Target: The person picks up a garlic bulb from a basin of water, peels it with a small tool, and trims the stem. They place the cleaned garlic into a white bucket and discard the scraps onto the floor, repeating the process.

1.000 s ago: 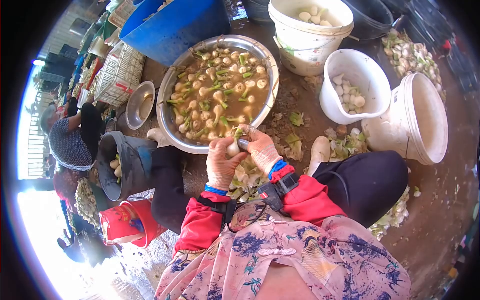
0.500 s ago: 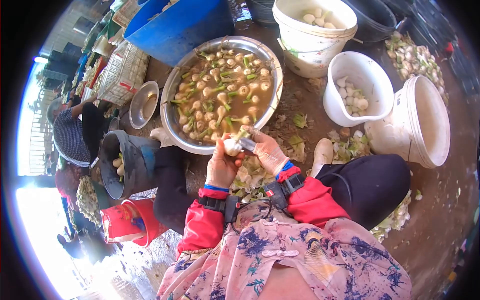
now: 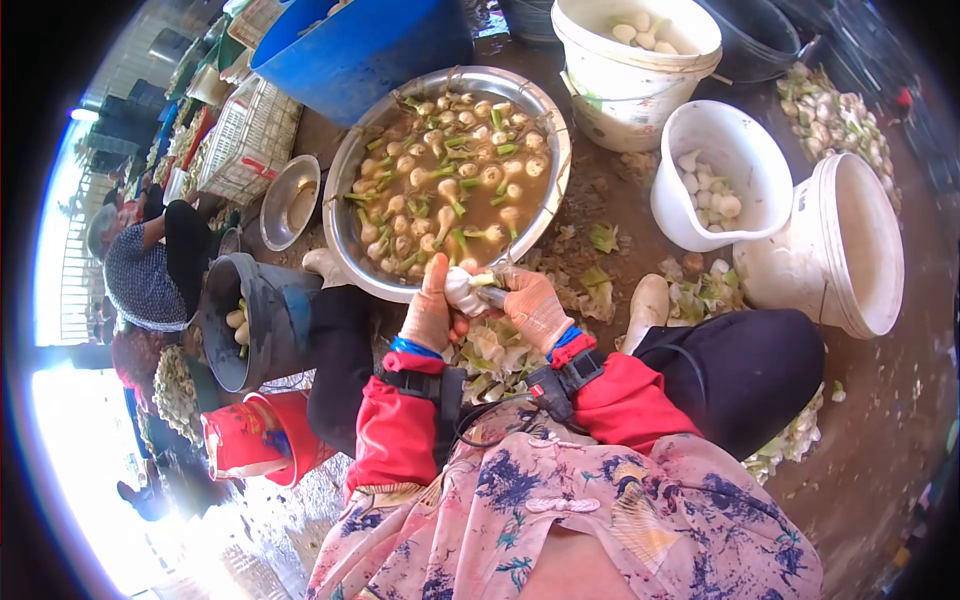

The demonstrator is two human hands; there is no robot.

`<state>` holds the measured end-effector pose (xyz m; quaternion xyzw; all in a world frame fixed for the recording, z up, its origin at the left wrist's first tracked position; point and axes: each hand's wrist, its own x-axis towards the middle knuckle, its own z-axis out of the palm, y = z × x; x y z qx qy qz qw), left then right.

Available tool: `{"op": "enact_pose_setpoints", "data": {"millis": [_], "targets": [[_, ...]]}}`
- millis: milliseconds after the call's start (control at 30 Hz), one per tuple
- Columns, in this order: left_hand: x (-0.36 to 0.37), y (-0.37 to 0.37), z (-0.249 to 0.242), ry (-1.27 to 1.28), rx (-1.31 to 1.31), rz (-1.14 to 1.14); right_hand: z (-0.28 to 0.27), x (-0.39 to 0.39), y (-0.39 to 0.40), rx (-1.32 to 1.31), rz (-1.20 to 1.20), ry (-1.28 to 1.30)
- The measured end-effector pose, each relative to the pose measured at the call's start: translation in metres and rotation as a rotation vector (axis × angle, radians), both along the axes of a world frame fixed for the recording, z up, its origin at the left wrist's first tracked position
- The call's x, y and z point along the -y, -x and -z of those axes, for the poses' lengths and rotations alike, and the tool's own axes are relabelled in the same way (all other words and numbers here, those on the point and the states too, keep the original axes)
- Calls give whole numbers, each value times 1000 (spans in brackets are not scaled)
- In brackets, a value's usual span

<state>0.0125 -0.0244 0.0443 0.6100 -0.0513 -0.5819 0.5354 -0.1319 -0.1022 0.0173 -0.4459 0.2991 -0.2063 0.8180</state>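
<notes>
My left hand (image 3: 428, 312) is closed around a white garlic bulb (image 3: 462, 292), its short green stem turned toward my other hand. My right hand (image 3: 535, 310) grips a small knife (image 3: 491, 296); the grey metal lies against the stem side of the bulb, and its handle is hidden in my fingers. Just beyond both hands stands a wide metal basin (image 3: 334, 205), where several garlic bulbs (image 3: 425, 178) with cut green stems float in brown water. Below my hands, peeled leaves and skins (image 3: 490, 360) lie on the ground.
To the right are a white bucket (image 3: 672, 205) of peeled bulbs, a tilted white bucket (image 3: 800, 262) and a taller one (image 3: 630, 95) behind. At left stand a blue tub (image 3: 360, 65), a dark bucket (image 3: 275, 320) and a red bucket (image 3: 305, 435). Another person (image 3: 150, 270) sits farther left.
My left hand has shifted slightly left and its thumb now stands upright along the bulb. The bulb has turned, so its stem points right toward the knife.
</notes>
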Motion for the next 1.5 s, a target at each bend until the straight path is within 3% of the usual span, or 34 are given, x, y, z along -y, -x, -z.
{"op": "enact_pose_setpoints", "data": {"millis": [67, 133, 167, 200, 233, 300, 333, 433, 467, 500, 567, 600, 633, 700, 733, 800, 933, 967, 1033, 1067, 1100, 1133, 1167, 1233, 1300, 1333, 1367, 1433, 1500], "targets": [[0, -24, 8, -116, -106, 114, 1, -4, 0, -19, -43, 30], [7, -19, 16, -141, -43, -23, -2, -7, -2, -36, -87, 65], [10, -18, 19, -169, 21, -149, -5, -10, -3, -57, -233, 100], [6, -30, 29, -137, 104, -50, -7, -12, -3, -78, -376, 134], [5, -29, 35, -134, 103, -47, -7, -13, -3, -80, -373, 136], [-5, -20, 43, 225, 164, -384, -5, -15, -2, 78, -95, -92], [-11, -15, 40, 286, 91, -410, -2, -9, -2, 84, -14, -108], [-30, 25, 26, 419, 335, -134, 3, -5, -4, 109, -55, -91], [-37, 19, 42, 353, 575, 8, 10, -12, -10, -18, -109, 101], [-38, 17, 42, 96, 820, 21, 18, -19, -14, -16, -120, 98], [-30, 11, 57, 225, 389, -248, 32, -28, -19, -29, -180, 226], [-27, 16, 43, 187, 352, -311, 35, -27, -19, -27, -185, 67], [-25, 20, 17, 70, 269, -332, 23, -20, -14, -27, -179, 67], [-28, 18, 18, 120, 221, -245, 3, -6, 1, -178, -91, 33], [-29, 17, 17, 116, 222, -242, 17, -7, -1, -105, 7, -35], [-33, 19, 17, 226, -55, -151, 22, 1, 4, -94, 94, -77], [-47, 15, 21, 332, -221, -68, 29, 16, 12, -70, 307, -112], [-51, 12, 25, 328, -220, -69, 32, 19, 15, -61, 393, -92], [-60, 3, 31, 500, -534, -235, 39, 38, 24, 120, 575, -245], [-65, -4, 37, 531, -588, -274, 46, 45, 32, 124, 550, -283], [-66, -4, 35, 528, -587, -275, 47, 51, 40, 130, 526, -318], [-67, -4, 33, 523, -570, -294, 47, 55, 45, -65, 277, -194], [-67, -4, 31, 517, -556, -313, 51, 52, 47, -140, -81, 263], [-61, 4, 20, 463, -533, -361, 41, 33, 31, -446, -458, 715], [-59, 9, 16, 388, -379, -374, 29, 12, 19, -402, -305, 703], [-60, 6, 21, 474, -392, -250, 34, 9, 9, -305, -287, 432], [-61, 8, 27, 470, -398, -241, 37, 2, 2, -101, -149, 474], [-54, 17, 27, 400, -144, -254, 19, -4, -4, -90, -107, 324], [-53, 17, 31, 380, -64, -175, 15, -12, -11, -172, -61, 578]]}}
